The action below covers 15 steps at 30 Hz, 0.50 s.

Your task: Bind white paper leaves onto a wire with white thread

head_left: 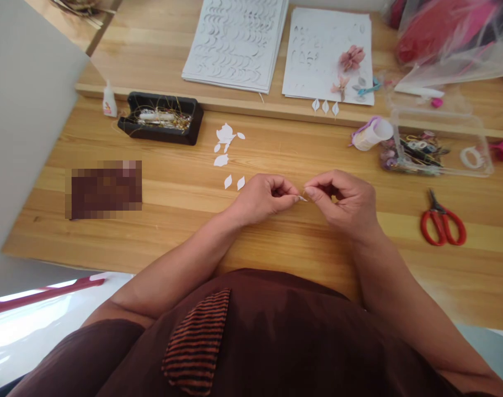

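Head cam, so nearest thing at the bottom of the frame is just a dark brown shirt [293, 331]. Above it, mid-frame, both hands are pinched nearly tip to tip over the desk [185, 231]. Left hand [265, 197] has the tiny white piece [303, 198] between thumb and finger; right hand [347, 203] is pinched just beside it, seemingly on a fine gold strand [304, 191], though it's almost too small to tell.

For this bit I'd keep the left pinch right at the piece's edge, light enough not to crease it, and let the right fingertips do the fiddling. Resting both wrists would probably kill any wobble. Pull too hard and I reckon the piece could bend or slip.

Red-handled scissors [444, 223] sit at right, handy for a trim. Two white leaf-shaped cutouts [228, 181] lie flat just beyond the left hand; don't let a knuckle sweep them. Further up, upper left, there's a black tray [164, 134] of wiry bits and a small white glue bottle [109, 102].
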Each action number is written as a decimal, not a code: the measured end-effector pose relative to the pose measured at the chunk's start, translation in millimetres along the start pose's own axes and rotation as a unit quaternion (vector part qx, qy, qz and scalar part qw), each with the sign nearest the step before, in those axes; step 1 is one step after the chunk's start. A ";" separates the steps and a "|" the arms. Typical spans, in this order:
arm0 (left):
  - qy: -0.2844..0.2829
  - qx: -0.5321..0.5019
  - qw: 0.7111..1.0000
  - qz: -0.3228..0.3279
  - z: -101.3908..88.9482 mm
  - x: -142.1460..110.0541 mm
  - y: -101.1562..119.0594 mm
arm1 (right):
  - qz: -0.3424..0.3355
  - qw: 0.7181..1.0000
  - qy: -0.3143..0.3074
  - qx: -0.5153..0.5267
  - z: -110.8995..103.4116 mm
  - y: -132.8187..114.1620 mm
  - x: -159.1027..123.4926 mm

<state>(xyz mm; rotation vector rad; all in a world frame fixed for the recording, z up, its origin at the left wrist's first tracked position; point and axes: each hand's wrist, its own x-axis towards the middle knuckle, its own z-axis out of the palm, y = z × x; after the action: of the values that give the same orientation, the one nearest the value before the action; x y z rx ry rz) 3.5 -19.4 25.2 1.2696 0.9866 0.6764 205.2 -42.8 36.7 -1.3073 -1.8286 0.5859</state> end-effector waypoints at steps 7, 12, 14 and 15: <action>-0.011 -0.119 0.992 -0.027 1.0 0.2 6.6 | 0.077 0.989 -0.014 0.128 11.7 8.7 1.5; 0.047 -0.155 0.987 0.010 0.3 4.0 1.2 | 0.086 0.983 -0.064 0.148 18.2 4.8 -4.3; 0.081 -0.128 0.988 0.015 -0.1 4.9 -0.3 | 0.067 0.988 -0.064 0.122 17.8 1.0 -7.0; 0.095 -0.106 0.990 0.017 -0.3 5.0 -0.3 | 0.054 0.992 -0.058 0.102 17.1 -1.2 -7.9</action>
<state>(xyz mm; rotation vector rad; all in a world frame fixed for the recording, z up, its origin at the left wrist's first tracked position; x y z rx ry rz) 5.5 -15.0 23.8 1.0509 1.0204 0.9181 191.8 -49.3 25.1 -1.2624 -1.7458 0.8999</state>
